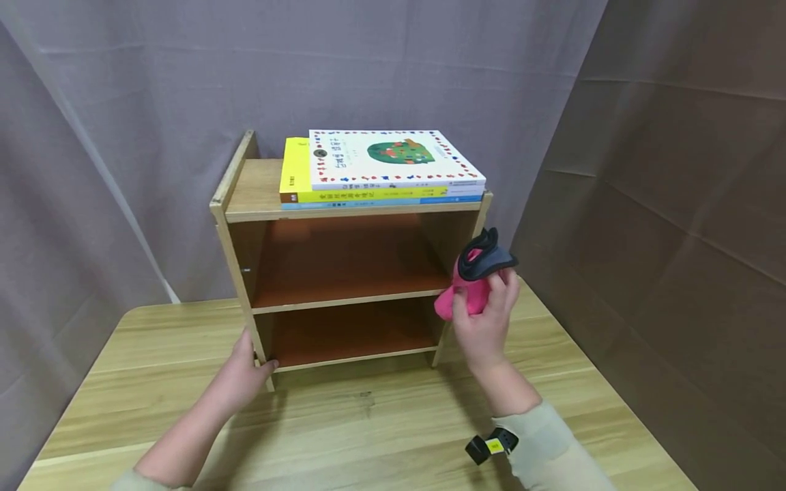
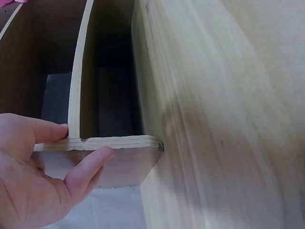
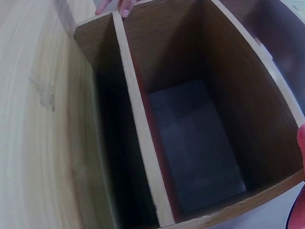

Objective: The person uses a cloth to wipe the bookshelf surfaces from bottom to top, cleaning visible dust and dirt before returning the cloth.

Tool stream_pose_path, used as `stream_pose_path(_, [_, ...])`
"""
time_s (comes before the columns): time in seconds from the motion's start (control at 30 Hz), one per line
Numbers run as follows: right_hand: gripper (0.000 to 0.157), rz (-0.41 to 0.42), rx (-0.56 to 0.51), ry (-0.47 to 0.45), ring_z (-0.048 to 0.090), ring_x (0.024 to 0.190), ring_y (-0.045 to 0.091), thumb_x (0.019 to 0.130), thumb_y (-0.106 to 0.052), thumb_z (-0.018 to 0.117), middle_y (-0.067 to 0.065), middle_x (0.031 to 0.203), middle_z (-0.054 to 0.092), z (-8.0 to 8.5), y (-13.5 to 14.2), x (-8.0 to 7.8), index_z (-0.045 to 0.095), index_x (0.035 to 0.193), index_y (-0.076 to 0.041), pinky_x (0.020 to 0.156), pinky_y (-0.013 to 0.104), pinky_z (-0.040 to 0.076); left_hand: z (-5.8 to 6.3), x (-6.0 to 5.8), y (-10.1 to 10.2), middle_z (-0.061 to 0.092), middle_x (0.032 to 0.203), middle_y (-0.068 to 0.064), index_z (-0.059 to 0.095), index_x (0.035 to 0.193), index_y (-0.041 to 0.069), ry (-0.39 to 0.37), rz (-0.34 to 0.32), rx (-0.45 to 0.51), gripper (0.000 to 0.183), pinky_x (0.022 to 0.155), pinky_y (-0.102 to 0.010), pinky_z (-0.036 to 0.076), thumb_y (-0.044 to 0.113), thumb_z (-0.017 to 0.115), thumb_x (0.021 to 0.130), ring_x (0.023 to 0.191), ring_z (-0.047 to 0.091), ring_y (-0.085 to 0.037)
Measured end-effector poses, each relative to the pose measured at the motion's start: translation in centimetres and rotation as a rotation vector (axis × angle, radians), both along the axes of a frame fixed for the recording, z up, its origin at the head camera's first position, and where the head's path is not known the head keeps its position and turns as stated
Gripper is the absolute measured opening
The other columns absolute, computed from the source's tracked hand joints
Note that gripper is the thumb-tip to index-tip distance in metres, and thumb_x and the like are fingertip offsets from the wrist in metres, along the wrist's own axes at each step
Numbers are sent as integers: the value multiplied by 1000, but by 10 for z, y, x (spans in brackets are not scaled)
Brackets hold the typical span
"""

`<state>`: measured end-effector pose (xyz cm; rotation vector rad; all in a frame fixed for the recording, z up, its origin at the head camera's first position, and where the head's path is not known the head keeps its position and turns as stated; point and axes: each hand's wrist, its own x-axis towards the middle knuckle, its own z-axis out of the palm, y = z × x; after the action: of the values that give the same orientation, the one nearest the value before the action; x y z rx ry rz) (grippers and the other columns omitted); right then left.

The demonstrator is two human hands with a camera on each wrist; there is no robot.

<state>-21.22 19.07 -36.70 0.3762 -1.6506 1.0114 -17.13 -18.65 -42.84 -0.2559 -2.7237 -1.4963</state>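
Observation:
A small wooden shelf unit stands on the table, with two brown-red shelves under its top board. My left hand grips its left side panel low down; in the left wrist view the thumb and a finger lie on opposite faces of that panel's front edge. My right hand holds a soft pink cloth item with a dark grey, black-edged part on top, at the front edge of the right side panel. Only a sliver of the pink cloth item shows in the right wrist view.
Several books lie stacked on the shelf unit's top, a white-covered one uppermost. The wooden table extends in front and on both sides. Grey cloth hangs behind, and a brownish cloth wall stands at the right.

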Motion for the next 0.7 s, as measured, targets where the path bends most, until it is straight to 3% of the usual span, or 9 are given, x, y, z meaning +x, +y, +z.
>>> stream_pose_path(0.2, [48,17,-2,47,34,133,29,84,-12,67,20,141,41,16,5,0,55,130,-6,96,35,43,3,0,2,32,147,-32,13,151,-1,20,-25,6,74,108,-62,32,-10,55,91,136,34,-50])
stream_pose_path(0.43, [50,7,3,63,35,132,26,82,-8,66,23,140,40,44,2,7,51,130,-5,95,31,46,7,1,4,29,148,-33,11,151,-2,3,-34,22,75,108,-61,31,-14,53,90,136,32,-51])
stream_pose_path(0.7, [52,20,-2,124,36,132,27,83,-19,67,11,143,38,67,9,0,50,131,-7,96,35,49,6,1,4,32,147,-33,15,151,-1,39,-36,26,75,107,-61,33,-15,54,89,134,35,-50])
